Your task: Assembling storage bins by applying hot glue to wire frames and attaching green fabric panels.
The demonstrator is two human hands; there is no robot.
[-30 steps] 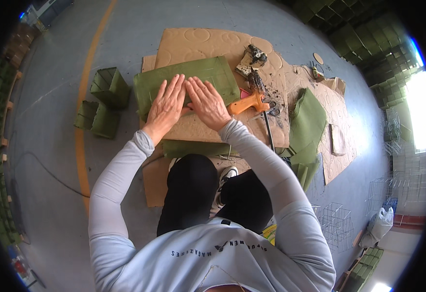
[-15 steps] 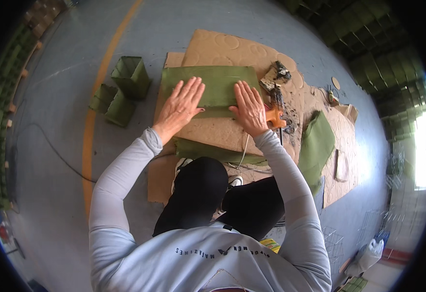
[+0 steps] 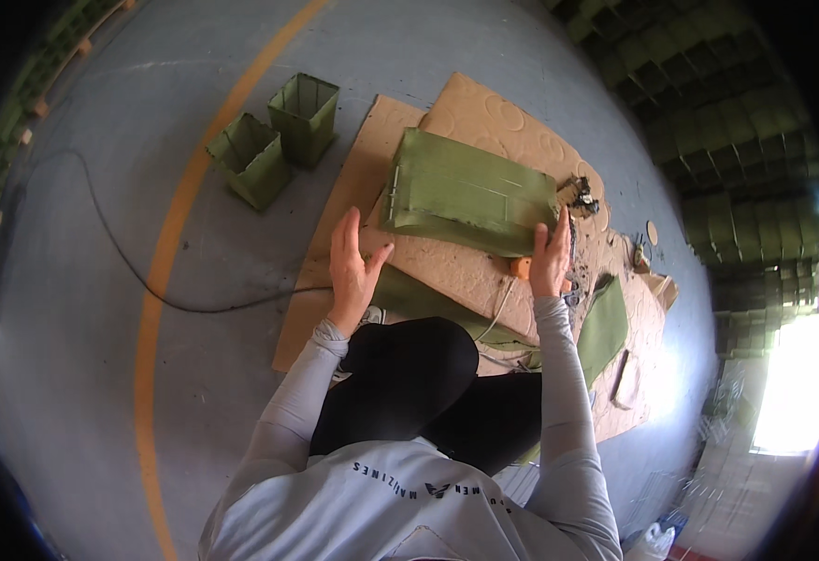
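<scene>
A green rectangular box with cloth-like covering [image 3: 466,187] lies on its side on brown cardboard [image 3: 447,265] in front of my knees. My left hand [image 3: 352,280] is off its near left corner, fingers and thumb apart, holding nothing. At the right end, my right hand [image 3: 550,257] is upright with its fingers stretched out; whether the fingertips touch the box I cannot tell. An orange tool [image 3: 520,268] lies partly hidden between the box and my right hand.
Two open-topped green boxes [image 3: 305,122] stand on the floor at the far left, near a yellow line [image 3: 180,206]. A dark cable [image 3: 213,309] crosses the floor. Green sheet material [image 3: 604,332] lies to the right. Stacked green boxes [image 3: 723,140] line the right side.
My hands have left the flat green top and moved apart, the left nearer me and the right toward the box's right end. The box now appears raised and turned. My view has shifted.
</scene>
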